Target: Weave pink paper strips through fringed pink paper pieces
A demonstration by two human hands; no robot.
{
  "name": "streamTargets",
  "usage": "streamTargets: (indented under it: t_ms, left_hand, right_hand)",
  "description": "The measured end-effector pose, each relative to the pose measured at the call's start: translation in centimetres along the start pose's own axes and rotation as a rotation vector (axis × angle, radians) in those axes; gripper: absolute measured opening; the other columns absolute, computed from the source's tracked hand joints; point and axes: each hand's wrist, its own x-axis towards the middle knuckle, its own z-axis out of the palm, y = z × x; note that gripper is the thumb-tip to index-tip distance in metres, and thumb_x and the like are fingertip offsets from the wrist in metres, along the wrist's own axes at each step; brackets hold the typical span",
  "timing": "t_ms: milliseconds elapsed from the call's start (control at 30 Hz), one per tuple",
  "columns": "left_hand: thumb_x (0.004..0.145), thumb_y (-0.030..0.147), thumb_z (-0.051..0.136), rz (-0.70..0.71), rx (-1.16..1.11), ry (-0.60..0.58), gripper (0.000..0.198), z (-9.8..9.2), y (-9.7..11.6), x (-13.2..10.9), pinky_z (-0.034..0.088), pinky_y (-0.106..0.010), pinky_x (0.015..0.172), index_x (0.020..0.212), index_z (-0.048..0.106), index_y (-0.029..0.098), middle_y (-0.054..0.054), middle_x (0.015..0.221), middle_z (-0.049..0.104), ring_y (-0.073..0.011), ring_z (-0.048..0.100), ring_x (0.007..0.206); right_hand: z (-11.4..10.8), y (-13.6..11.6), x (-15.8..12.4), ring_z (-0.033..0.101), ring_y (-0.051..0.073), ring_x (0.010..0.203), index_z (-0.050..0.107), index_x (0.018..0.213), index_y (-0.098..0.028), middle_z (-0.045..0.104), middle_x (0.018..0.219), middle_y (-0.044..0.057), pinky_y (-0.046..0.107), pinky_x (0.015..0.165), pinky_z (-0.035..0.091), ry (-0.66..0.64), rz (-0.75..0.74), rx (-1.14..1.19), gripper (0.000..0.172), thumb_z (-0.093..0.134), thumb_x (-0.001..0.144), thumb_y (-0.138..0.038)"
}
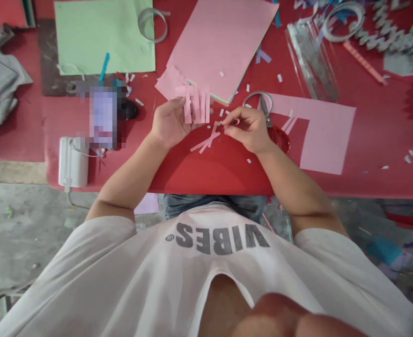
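My left hand (171,122) is closed on a small piece of pink paper (197,104) cut into narrow strips, held above the red table. The thumb presses on its left side. To the right, my right hand (250,128) pinches a short curled pink paper strip (235,122) between thumb and fingertips. Several loose pink strips (210,142) lie crossed on the table between the hands. Scissors (267,114) with red handles lie just behind my right hand, partly covered by it. A pink sheet with a cut-out corner (326,135) rests to their right.
Beyond my hands lies a stack of coloured paper (220,47), pink on top. A green sheet (104,37), tape rolls (152,25), a phone-like blurred object (103,117) and a white power bank (73,164) sit left. Clear plastic (312,61) and grey paper chains (399,37) lie right.
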Motion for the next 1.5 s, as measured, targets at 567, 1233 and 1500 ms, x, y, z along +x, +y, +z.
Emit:
streamTargets:
  t_ms: [567, 1233, 1500]
  left_hand:
    - [0.095, 0.050, 0.055, -0.070, 0.001, -0.005, 0.044, 0.9, -0.9, -0.5, 0.065, -0.050, 0.107, 0.116, 0.075, 0.018, -0.010, 0.121, 0.079, -0.0383, 0.068, 0.134]
    - [0.085, 0.050, 0.053, -0.068, -0.013, -0.027, 0.049, 0.3, 0.0, -0.3, 0.039, -0.056, 0.131, 0.125, 0.074, 0.031, 0.004, 0.121, 0.081, -0.0358, 0.031, 0.163]
    - [0.096, 0.040, 0.042, -0.088, -0.096, 0.013, 0.048, 1.2, 0.2, -0.6, 0.042, -0.053, 0.130, 0.129, 0.072, 0.022, -0.001, 0.124, 0.080, -0.0325, 0.037, 0.161]
  right_hand:
    - [1.0, -0.4, -0.1, 0.056, 0.017, 0.062, 0.066, 0.108, -0.027, 0.068, 0.085, 0.001, 0.034, 0.056, 0.049, 0.050, 0.349, 0.281, 0.030, 0.072, 0.089, -0.050]
    - [3.2, -0.1, -1.6, 0.061, 0.043, 0.107, 0.062, 0.100, -0.022, 0.068, 0.105, 0.015, 0.063, 0.097, 0.045, -0.084, 0.060, -0.928, 0.042, 0.083, 0.086, -0.055]
    - [3.4, 0.0, -1.4, 0.064, 0.034, 0.095, 0.064, 0.086, -0.021, 0.071, 0.092, 0.008, 0.054, 0.092, 0.043, -0.145, 0.086, -0.843, 0.020, 0.077, 0.093, -0.034]
